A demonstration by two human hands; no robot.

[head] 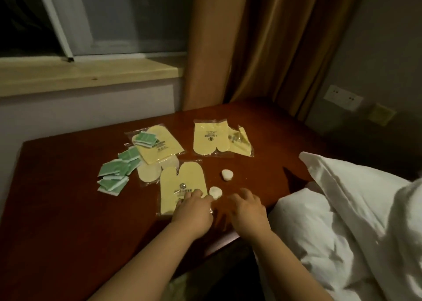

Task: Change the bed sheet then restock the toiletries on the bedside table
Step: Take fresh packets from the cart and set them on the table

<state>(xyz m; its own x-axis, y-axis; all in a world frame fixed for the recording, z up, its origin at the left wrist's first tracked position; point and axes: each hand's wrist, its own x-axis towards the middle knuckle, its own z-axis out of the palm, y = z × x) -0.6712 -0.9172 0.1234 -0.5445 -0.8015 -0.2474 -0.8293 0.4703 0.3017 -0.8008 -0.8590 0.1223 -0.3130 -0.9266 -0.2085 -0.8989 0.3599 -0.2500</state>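
Note:
On the dark red bedside table (57,198) lie several yellow toiletry packets in clear wrap: one near me (180,182), one at the back (211,138), one to the left (159,145). Green sachets (116,170) are scattered at the left. Two small white round soaps sit on the wood, one close (215,192), one farther (227,174). My left hand (194,211) rests with spread fingers on the nearest yellow packet, its fingertips next to the close soap. My right hand (247,209) hovers or rests flat on the table just right of it, fingers relaxed, holding nothing.
A white pillow (356,200) and bedding lie at the right, overlapping the table's edge. Brown curtains (262,49) hang behind the table. A window and pale sill (86,74) are at the left. Wall sockets (342,97) sit at far right.

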